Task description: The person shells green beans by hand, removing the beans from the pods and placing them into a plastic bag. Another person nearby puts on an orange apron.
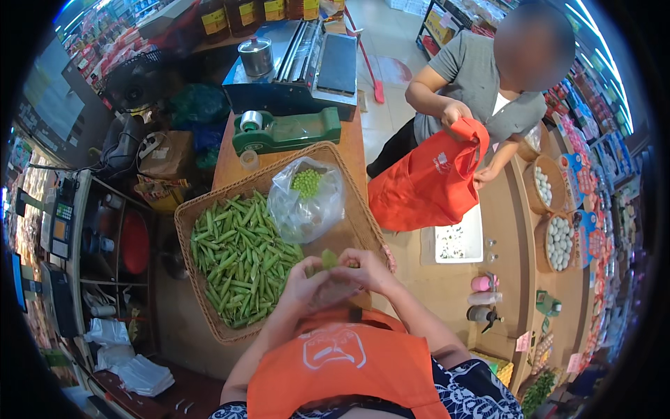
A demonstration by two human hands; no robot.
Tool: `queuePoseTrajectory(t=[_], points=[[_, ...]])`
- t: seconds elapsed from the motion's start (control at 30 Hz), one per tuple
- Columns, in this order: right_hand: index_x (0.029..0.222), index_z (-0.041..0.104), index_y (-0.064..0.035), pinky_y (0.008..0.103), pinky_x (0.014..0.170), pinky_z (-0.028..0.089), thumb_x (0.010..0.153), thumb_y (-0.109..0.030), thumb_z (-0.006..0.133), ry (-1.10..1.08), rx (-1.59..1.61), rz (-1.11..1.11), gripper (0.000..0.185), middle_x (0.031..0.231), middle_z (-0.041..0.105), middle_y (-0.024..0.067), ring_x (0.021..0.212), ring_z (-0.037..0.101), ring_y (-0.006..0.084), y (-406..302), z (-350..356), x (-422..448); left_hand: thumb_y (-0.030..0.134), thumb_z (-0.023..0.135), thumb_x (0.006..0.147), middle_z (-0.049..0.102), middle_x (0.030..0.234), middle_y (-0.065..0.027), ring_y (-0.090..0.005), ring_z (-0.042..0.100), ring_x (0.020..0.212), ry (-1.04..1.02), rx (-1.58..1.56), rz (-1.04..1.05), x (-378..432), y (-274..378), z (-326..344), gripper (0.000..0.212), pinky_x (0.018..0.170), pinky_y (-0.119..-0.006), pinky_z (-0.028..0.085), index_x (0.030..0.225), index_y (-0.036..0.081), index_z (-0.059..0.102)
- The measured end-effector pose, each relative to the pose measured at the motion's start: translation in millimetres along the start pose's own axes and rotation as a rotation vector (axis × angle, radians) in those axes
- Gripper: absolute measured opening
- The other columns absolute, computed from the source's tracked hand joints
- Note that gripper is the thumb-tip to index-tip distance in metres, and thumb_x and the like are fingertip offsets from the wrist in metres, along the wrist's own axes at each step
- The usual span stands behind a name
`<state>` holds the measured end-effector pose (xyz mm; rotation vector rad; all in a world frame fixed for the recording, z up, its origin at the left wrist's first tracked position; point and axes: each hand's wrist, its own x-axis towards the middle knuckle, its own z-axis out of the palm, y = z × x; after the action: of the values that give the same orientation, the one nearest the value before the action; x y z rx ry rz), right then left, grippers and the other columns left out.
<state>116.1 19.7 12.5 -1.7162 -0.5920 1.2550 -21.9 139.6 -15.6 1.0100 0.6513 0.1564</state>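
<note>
Both of my hands meet at the near edge of a wicker tray (285, 157). A green pea pod (328, 259) shows between them; my left hand (303, 283) pinches it from one side. My right hand (370, 269) has its fingertips at the other side of the pod, partly hiding it. A heap of whole pea pods (246, 256) covers the tray's left part. Beyond my hands, also in the tray, an open clear plastic bag (314, 220) holds a small pile of shelled green peas (306, 183).
A green tape dispenser (288, 128) and a small plastic cup (250, 160) stand behind the tray, before a film-wrapping machine (293, 57). At right, a person (455, 78) holds a red apron (429, 178). Egg baskets (560, 243) line the right counter; white bags (141, 374) lie lower left.
</note>
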Motion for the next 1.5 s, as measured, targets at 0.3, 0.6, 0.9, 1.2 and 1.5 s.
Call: queuePoseTrajectory(t=[0.3,0.6,0.9,1.2,1.5], points=[[0.089,0.059,-0.0048,0.0208,0.052,0.043,0.086,-0.018,0.066,-0.017,-0.055,-0.082,0.015,0.075,0.059,-0.0018,0.064,0.054,0.0045,6,1,-1,0.009,0.056,0.09,0.062,0.069,-0.0096,-0.0104,0.052,0.045,-0.044,-0.12,-0.108,0,4,-3,0.005,0.037,-0.019,0.037,0.092,0.004,0.054],[0.091,0.059,-0.0033,0.0254,0.063,0.047,0.086,-0.019,0.066,0.079,-0.141,-0.234,0.018,0.079,0.061,0.0019,0.072,0.057,0.0091,24,10,8,0.011,0.059,0.088,0.06,0.072,-0.0055,-0.011,0.054,0.053,0.037,-0.073,-0.036,4,-15,-10,0.006,0.045,-0.021,0.041,0.092,0.007,0.056],[0.099,0.055,-0.0024,0.0233,0.055,0.045,0.09,-0.023,0.056,-0.035,0.219,-0.166,0.022,0.077,0.059,0.0023,0.063,0.054,0.0083,-15,-3,75,0.014,0.058,0.09,0.053,0.069,-0.0051,-0.0159,0.056,0.056,-0.056,-0.449,-0.121,-10,-16,-32,0.009,0.041,-0.023,0.041,0.093,0.007,0.053],[0.114,0.056,-0.0006,0.0334,0.084,0.047,0.084,-0.018,0.063,0.181,-0.535,-0.552,0.036,0.108,0.06,0.0176,0.097,0.059,0.0245,-4,2,103,0.013,0.059,0.089,0.06,0.091,-0.0076,-0.0133,0.056,0.07,0.505,-0.773,0.374,-121,12,-175,0.017,0.048,-0.018,0.042,0.104,0.005,0.056],[0.096,0.064,-0.0002,0.0244,0.065,0.049,0.086,-0.012,0.06,0.291,-0.438,-0.203,0.016,0.08,0.067,0.0052,0.072,0.063,0.0104,2,28,2,0.024,0.06,0.09,0.056,0.063,-0.0044,-0.013,0.059,0.06,0.662,-0.357,0.532,-83,24,-398,0.022,0.055,-0.025,0.05,0.076,0.008,0.056]])
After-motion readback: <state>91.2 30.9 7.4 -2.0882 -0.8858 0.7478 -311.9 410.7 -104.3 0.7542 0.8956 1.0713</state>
